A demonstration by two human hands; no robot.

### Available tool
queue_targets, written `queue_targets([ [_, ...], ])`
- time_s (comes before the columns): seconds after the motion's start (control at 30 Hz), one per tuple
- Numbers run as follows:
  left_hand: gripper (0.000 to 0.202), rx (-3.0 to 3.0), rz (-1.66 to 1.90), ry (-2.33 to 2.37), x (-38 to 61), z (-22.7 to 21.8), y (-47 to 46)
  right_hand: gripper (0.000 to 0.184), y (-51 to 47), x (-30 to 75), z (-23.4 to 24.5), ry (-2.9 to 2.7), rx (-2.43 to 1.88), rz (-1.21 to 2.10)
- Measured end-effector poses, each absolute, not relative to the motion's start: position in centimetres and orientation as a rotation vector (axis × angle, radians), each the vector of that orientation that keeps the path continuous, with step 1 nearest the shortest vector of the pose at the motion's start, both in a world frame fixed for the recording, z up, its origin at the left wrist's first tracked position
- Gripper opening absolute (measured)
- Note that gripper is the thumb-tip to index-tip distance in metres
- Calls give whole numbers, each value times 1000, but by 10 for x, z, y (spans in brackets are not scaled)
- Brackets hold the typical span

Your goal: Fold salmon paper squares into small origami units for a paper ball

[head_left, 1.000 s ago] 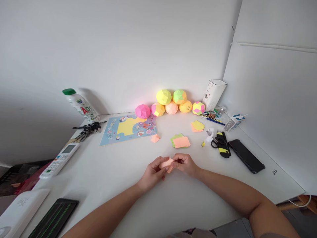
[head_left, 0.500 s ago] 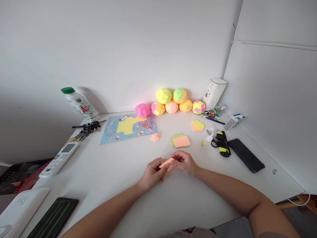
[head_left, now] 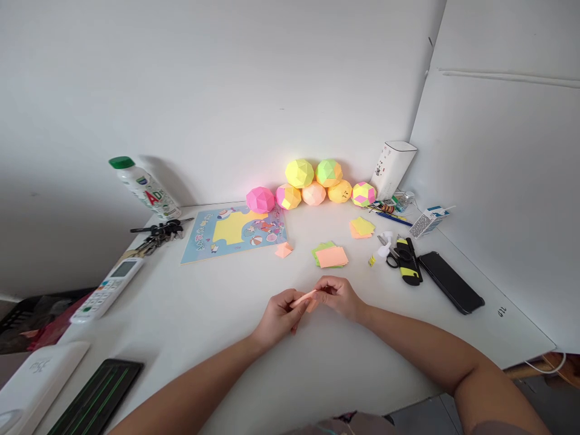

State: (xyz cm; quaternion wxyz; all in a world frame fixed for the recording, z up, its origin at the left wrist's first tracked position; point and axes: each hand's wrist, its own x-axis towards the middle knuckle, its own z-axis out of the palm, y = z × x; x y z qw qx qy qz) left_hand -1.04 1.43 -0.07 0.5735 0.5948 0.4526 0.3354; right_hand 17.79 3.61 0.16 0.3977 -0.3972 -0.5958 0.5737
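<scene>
Between my two hands, above the near part of the white table, is a small folded piece of peach paper [head_left: 304, 298]. My left hand [head_left: 281, 314] pinches its left end between thumb and fingers. At the other end, my right hand [head_left: 336, 296] grips the paper with thumb and fingertips, which cover part of it. Just beyond the hands lies a stack of peach and green paper squares [head_left: 332, 257]. A small folded peach paper piece [head_left: 284, 250] rests to the left of that stack.
Faceted paper balls [head_left: 313, 193] are piled against the wall. A blue picture board [head_left: 193, 251] lies left of them, near a bottle [head_left: 147, 190] and keys [head_left: 165, 232]. Scissors [head_left: 393, 260], a yellow-black cutter [head_left: 409, 266] and a black phone [head_left: 451, 283] lie right. A remote [head_left: 109, 290] lies left.
The folded peach paper has tilted a little, so its upper face shows narrower. Both hands keep their hold on it in nearly the same place.
</scene>
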Motion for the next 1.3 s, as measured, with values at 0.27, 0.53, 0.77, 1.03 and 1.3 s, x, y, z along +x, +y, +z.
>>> queue_targets([
  [0.27,32,1427,796,1052,-10,0,14,18,35,178,1,-1495,-996,1472],
  [0.53,33,1433,794,1055,-11,0,15,17,35,177,2,-1518,-968,1439],
  [0.77,37,1397,785,1047,-10,6,13,19,35,177,4,-1560,-979,1405],
  [1.03,35,1473,821,1011,-12,5,13,18,34,177,4,-1588,-984,1399],
  [1.3,33,1444,819,1050,-10,9,13,18,33,176,4,-1555,-990,1395],
])
